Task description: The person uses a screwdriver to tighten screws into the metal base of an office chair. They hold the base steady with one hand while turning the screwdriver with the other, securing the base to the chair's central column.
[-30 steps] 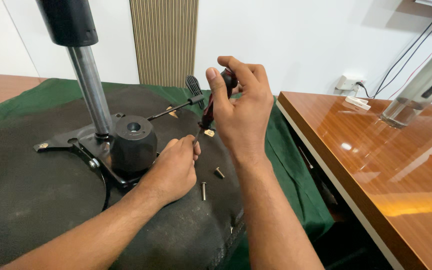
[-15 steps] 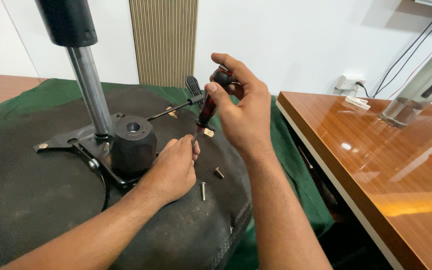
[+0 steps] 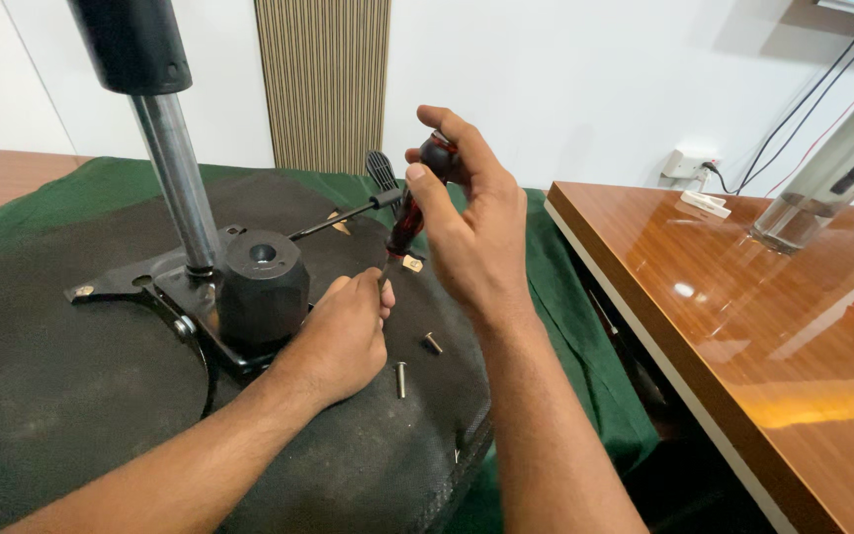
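The right hand (image 3: 471, 232) grips a screwdriver (image 3: 409, 218) by its dark red handle, fingers wrapped around the top, shaft pointing down and tilted slightly left. The left hand (image 3: 343, 331) rests on the black seat underside (image 3: 51, 396), fingers curled at the screwdriver's tip; whether they pinch anything cannot be told. Just left of that hand stands the black mechanism block (image 3: 262, 287) on its metal plate (image 3: 155, 292), with the gas-lift column (image 3: 175, 178) rising behind it. A lever (image 3: 348, 213) with a paddle end extends from the block toward the wall. Two loose bolts (image 3: 400, 379) lie on the seat, just right of the left hand. A wooden table (image 3: 743, 336) stands to the right.
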